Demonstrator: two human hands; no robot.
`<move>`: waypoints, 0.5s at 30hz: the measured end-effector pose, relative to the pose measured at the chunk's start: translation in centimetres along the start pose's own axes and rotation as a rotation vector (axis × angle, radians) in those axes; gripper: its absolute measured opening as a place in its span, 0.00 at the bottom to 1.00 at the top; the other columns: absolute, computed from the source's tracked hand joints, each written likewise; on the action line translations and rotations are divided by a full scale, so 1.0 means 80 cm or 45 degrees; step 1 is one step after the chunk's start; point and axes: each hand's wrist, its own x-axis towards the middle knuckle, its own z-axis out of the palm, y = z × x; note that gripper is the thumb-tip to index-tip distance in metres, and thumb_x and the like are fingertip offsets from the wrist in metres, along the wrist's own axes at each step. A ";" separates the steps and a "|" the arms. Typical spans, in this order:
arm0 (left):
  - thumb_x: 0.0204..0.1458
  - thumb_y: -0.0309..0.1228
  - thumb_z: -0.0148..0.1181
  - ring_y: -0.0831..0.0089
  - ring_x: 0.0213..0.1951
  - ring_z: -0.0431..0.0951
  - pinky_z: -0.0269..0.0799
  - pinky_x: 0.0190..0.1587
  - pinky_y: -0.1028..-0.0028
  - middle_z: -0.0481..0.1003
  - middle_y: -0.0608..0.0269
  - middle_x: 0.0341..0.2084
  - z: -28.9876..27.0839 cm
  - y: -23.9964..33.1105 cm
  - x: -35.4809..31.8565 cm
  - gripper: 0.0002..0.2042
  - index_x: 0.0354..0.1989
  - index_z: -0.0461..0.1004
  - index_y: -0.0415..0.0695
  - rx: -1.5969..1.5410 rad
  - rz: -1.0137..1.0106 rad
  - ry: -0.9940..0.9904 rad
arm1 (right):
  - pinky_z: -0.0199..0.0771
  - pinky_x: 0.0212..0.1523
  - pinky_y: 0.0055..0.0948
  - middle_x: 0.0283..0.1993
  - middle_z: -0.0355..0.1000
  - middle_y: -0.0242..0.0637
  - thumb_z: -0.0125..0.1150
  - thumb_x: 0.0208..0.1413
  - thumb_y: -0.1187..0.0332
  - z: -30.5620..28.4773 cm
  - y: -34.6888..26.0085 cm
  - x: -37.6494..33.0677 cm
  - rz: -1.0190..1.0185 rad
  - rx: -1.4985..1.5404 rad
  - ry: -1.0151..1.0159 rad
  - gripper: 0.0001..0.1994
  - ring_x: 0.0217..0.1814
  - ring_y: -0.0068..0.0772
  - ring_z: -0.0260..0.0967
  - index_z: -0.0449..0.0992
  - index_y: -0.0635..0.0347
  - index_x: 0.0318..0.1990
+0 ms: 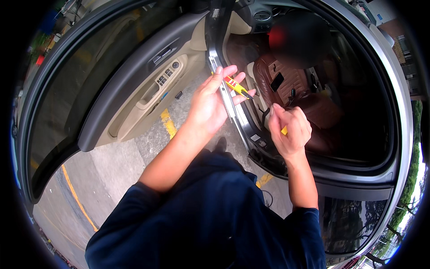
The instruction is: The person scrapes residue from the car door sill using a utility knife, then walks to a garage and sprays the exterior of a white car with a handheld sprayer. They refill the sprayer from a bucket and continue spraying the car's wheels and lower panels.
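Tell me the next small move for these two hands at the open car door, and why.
Probably bring the right hand up to the left hand, which holds a yellow and red tool by the door frame. The right hand pinches a small yellow piece and sits apart, lower.

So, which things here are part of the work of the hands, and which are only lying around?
In use:
- left hand holding a yellow and red tool
- right hand closed on a small yellow piece

Lying about:
- dark phone on the brown seat
- open door with window switches
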 end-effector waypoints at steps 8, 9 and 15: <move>0.60 0.35 0.45 0.62 0.54 0.65 0.65 0.54 0.42 0.66 0.48 0.45 0.013 0.021 0.013 0.18 0.48 0.64 0.29 -0.020 0.136 0.009 | 0.56 0.16 0.22 0.18 0.58 0.28 0.65 0.39 0.81 -0.035 -0.029 -0.022 -0.633 -0.080 -0.247 0.09 0.17 0.24 0.55 0.75 0.67 0.31; 0.60 0.35 0.45 0.62 0.54 0.65 0.65 0.54 0.42 0.66 0.49 0.45 0.014 0.020 0.014 0.18 0.48 0.64 0.29 -0.029 0.141 0.016 | 0.56 0.16 0.22 0.18 0.58 0.29 0.65 0.39 0.81 -0.035 -0.028 -0.020 -0.655 -0.085 -0.250 0.09 0.17 0.24 0.55 0.75 0.67 0.31; 0.60 0.35 0.46 0.63 0.53 0.66 0.64 0.54 0.41 0.66 0.50 0.45 0.025 0.018 0.015 0.17 0.47 0.65 0.30 -0.023 0.165 0.040 | 0.53 0.16 0.22 0.18 0.58 0.29 0.65 0.37 0.80 -0.033 -0.028 -0.017 -0.723 -0.091 -0.245 0.09 0.17 0.24 0.54 0.76 0.67 0.30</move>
